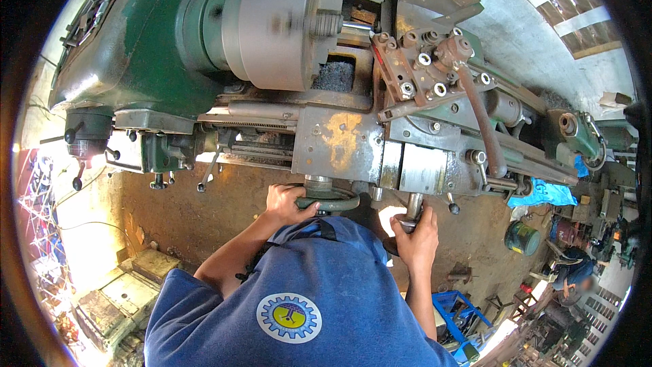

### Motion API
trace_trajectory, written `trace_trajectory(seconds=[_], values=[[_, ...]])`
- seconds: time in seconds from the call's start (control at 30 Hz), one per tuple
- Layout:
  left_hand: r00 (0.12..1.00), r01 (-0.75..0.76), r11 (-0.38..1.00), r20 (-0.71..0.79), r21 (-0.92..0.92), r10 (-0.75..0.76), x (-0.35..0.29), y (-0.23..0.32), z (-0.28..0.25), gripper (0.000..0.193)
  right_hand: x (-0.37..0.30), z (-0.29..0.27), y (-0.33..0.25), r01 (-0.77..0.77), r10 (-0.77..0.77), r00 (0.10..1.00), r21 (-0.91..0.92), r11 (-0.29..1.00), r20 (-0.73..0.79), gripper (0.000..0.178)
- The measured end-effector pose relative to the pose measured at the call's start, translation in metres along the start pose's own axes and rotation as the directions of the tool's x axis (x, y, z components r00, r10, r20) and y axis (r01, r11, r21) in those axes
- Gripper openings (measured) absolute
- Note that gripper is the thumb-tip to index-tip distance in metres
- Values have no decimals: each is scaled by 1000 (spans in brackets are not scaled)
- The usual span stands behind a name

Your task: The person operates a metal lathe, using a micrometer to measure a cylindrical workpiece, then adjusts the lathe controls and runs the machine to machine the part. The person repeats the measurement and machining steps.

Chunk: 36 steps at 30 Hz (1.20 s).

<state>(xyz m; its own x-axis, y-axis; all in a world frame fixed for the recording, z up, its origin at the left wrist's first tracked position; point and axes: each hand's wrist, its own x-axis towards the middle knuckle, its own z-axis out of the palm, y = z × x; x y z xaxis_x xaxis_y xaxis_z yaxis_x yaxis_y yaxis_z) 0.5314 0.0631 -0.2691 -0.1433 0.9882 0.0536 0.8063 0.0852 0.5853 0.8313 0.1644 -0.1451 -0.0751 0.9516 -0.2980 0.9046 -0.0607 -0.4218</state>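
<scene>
Watched this person (353,292) lean in at a lathe (142,47), hands around mid-frame. Left hand (288,205) was curled partway round the green handwheel (345,204), thumb on the rim. Right hand (419,241), right of center, was wrapped around a small crank (409,223); couldn't tell how tightly. Guess the 2 controls stuck out front for easy reach. Top center, the chuck (275,27) seemed to grip a shiny rod (356,26), with the tool post (431,61) just right, probably so tooling could reach it.

Brown stained floor (204,231): green bucket (521,238), blue frame (447,295). Lathe bed (543,161): carriage (339,141) astride.
</scene>
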Motion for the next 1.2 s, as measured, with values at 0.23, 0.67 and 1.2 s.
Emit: trace_trajectory(seconds=[0.23,0.67,1.2], values=[[999,-8,1000,-36,2,8,0,1,0,43,-1,1,1,17,-17,1000,-3,1000,-18,79],[1000,7,1000,-4,11,-7,0,2,-2,42,-1,-1,-2,13,-14,1000,-17,1000,-11,77],[999,42,999,33,26,-42,0,3,-2,41,-1,-1,-2,14,-15,1000,-19,1000,-7,80]])
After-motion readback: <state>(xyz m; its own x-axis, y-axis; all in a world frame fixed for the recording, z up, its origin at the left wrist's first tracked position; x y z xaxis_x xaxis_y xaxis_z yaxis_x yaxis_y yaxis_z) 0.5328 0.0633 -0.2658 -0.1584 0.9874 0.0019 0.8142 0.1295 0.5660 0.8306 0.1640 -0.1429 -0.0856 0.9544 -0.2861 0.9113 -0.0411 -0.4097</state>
